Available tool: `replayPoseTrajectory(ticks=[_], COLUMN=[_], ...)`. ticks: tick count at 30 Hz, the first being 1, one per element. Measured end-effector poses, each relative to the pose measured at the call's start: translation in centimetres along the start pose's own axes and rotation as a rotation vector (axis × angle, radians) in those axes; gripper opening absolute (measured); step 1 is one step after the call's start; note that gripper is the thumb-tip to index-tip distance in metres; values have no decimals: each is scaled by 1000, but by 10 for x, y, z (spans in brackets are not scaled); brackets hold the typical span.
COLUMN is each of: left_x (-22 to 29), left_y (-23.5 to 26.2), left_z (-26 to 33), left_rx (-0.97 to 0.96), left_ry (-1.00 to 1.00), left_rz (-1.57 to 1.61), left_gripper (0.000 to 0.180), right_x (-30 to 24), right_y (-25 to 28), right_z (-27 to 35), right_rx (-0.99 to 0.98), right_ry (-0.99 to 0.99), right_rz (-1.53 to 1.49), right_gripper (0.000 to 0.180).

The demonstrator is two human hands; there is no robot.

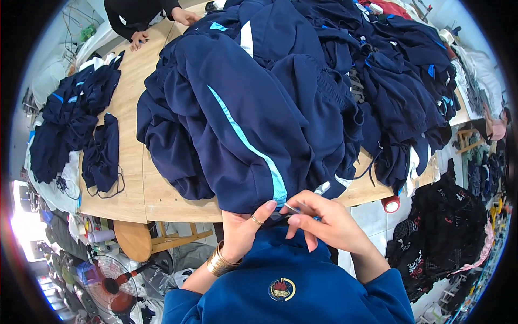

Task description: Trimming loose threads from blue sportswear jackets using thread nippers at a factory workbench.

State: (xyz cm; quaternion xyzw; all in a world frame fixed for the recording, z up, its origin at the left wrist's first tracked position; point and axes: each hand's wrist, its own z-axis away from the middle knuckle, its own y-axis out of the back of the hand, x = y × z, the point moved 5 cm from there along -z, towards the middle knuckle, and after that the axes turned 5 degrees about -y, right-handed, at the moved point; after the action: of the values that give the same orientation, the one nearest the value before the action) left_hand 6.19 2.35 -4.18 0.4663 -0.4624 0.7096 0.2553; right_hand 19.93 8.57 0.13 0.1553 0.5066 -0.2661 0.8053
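Navy trousers point(237, 162) with a light-blue side stripe lie over the near table edge, their hem hanging toward me. My left hand point(241, 229), with a ring and a gold bracelet, pinches that hem at the lower end of the stripe, thumb on top. Beside it, my right hand point(326, 220) is closed on small metal thread snips point(293, 208), whose thin blades point at the hem by my left thumb. Fingers partly hide the snips' handles. Whether the blades touch the cloth I cannot tell.
A big heap of navy garments point(399, 81) covers the right of the wooden table point(129, 167); a smaller pile point(70, 119) lies left. Across the table are a co-worker's hands point(184, 16). Below stand a wooden stool point(135, 240) and a fan point(110, 283). Black clothes point(442, 237) are at right.
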Motion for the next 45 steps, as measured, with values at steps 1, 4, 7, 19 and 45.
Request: replayPoseTrajectory(ticks=[1,4,7,19,45], left_x=[0,1,3,2,4], left_y=[0,-3,-5,-7,-10], left_z=[0,0,1,1,0], left_rx=[-17,-35,-35,-34,-43], left_ry=[14,17,-11,-27,-96], left_rz=[-20,-48,-74,-69,-97], left_gripper=[37,32,27,23,27], right_x=[-1,-1,0,1,-2], right_y=[-1,-1,-2,0,3], right_z=[-1,-4,-5,-6,-4], right_rx=[3,15,8,8,61], right_ry=[-1,-45,-50,-53,-45], right_rz=[-2,6,38,61,120], right_gripper=[17,15,15,18,18])
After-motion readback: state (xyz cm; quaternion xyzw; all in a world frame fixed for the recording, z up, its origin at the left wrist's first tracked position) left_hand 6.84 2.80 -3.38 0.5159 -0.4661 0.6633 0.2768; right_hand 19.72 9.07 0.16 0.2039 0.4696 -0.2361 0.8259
